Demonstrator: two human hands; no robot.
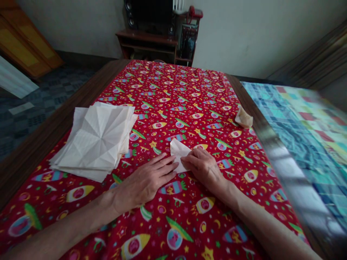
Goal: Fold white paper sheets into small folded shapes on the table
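A small folded piece of white paper (179,151) lies on the red patterned tablecloth (189,101) in front of me. My left hand (145,180) lies flat with its fingers stretched out, the fingertips pressing the paper's left edge. My right hand (204,167) rests on the paper's right side with its fingers curled down onto it. A stack of creased white paper sheets (96,139) sits to the left of my hands.
A crumpled beige paper piece (243,117) lies near the table's right edge. A bed with a blue patchwork cover (306,130) runs along the right. A dark wooden cabinet (151,41) with speakers stands against the far wall. The table's wooden rim (54,122) shows on the left.
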